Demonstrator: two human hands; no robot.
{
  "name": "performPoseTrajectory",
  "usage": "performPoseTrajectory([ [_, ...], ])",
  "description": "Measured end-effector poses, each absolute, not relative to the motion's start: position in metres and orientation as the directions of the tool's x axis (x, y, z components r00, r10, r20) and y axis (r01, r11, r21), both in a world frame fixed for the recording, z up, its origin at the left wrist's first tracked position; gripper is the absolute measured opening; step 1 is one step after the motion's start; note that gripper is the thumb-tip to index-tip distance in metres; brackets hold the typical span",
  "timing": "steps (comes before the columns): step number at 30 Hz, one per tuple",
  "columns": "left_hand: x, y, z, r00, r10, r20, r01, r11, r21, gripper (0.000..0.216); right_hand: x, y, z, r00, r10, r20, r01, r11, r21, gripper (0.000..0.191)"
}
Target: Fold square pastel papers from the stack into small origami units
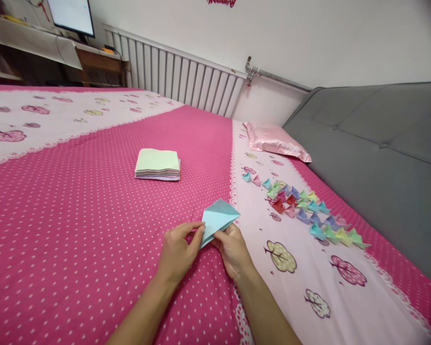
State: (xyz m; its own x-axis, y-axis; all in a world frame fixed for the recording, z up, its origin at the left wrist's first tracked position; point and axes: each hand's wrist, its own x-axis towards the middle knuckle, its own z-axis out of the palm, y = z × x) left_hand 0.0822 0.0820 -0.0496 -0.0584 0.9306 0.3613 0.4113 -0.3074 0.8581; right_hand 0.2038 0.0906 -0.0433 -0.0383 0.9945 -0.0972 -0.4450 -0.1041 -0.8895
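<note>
A folded sheet of light blue paper (218, 218) is held between my two hands, a little above the bed. My left hand (181, 249) pinches its left corner between thumb and fingers. On the lower right edge, my right hand (233, 251) grips the paper with the thumb in front; its other fingers are partly hidden behind. Beyond my hands lies a stack of coloured paper sheets (157, 164), pale green on top. To the right, several small folded paper boats (290, 200) in many colours stand in rows on the bedspread.
The bed has a pink dotted and tree-print bedspread (104, 211). A pink satin pillow (275, 141) rests near the grey padded headboard (380, 139). Behind are a white radiator (179, 72) and a desk (100, 62) with a monitor (72, 17).
</note>
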Motion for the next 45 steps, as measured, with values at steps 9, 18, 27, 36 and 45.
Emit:
performPoseTrajectory([
  [9, 0.076, 0.087, -0.048, -0.114, 0.89, 0.441, 0.461, -0.345, 0.817, 0.048, 0.201, 0.086, -0.043, -0.212, 0.977, -0.008, -0.168, -0.045, -0.985, 0.019],
  [18, 0.08, 0.084, -0.048, 0.092, 0.849, 0.52, 0.491, -0.493, 0.718, 0.028, 0.204, 0.088, -0.046, -0.144, 0.989, 0.038, -0.14, 0.018, -0.99, 0.014],
  [27, 0.083, 0.08, -0.051, 0.221, 0.821, 0.526, 0.62, -0.535, 0.575, 0.046, 0.206, 0.092, -0.049, 0.026, 0.996, 0.082, -0.074, 0.083, -0.994, 0.029],
  [36, 0.085, 0.077, -0.053, 0.21, 0.852, 0.48, 0.692, -0.476, 0.543, 0.05, 0.203, 0.081, -0.042, 0.079, 0.967, 0.242, 0.462, 0.18, -0.869, 0.036],
  [45, 0.085, 0.079, -0.053, 0.031, 0.92, 0.392, 0.629, -0.322, 0.708, 0.038, 0.196, 0.078, -0.041, 0.063, 0.95, 0.305, 0.475, 0.24, -0.847, 0.043],
])
